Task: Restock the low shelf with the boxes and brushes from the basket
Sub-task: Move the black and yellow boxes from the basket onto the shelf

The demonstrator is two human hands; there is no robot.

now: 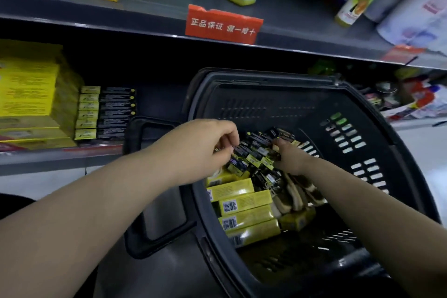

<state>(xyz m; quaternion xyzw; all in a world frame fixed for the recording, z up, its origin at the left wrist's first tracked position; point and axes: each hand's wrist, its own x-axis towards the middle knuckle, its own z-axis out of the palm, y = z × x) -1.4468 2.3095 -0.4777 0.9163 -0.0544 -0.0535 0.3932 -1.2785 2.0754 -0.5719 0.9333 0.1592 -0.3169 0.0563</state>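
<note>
In the black basket (pixel 266 94), a loose cluster of slim black boxes (pixel 254 152) lies with long axes running from lower left to upper right, yellow-tipped ends mixed in among them. Just below, four or five yellow boxes (pixel 242 203) lie side by side, long axes roughly left to right and barcoded ends towards the left wall. The brushes (pixel 296 192) rest beside them, angled from upper left to lower right. The left hand (pixel 205 147) has its fingers curled in, fingertips pinching the near-left ends of the black boxes. The right hand (pixel 290 157) is palm-down deeper in the basket, fingers curled round the opposite ends of the same cluster, though blur hides the exact grip. Both forearms are bare and stretch forward, the left crossing above the basket's folded handle (pixel 137 176), the right passing over the near rim. On the low shelf (pixel 48 156) behind, a stack of matching shelved boxes (pixel 106 113) lies with long axes left to right, yellow ends left, touching large yellow cartons (pixel 29 94)
</note>
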